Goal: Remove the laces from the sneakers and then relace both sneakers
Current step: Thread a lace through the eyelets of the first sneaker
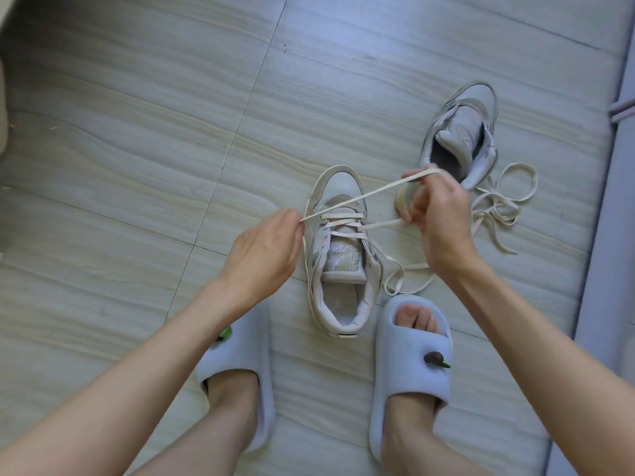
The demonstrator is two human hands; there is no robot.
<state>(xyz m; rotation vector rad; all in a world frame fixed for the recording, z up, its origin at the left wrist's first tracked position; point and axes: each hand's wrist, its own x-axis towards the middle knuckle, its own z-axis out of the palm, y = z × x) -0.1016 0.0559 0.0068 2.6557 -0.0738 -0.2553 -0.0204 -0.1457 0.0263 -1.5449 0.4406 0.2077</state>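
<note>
Near sneaker (338, 249) upright on tile floor (137, 149), partly laced. Left hand (264, 252) pinching lace (360, 197) just left of it; right hand (436, 214) gripping same lace to its right. Far sneaker (464, 132) beyond-right, loose lace (498, 207) beside.

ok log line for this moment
left hand: pinches lace | right hand: grips lace | near sneaker: partly laced | far sneaker: unlaced, loose lace beside it

One head-worn wide-angle view looks steeply down, close above the pale grey lace-up sneaker (338, 249) on the floor
</note>
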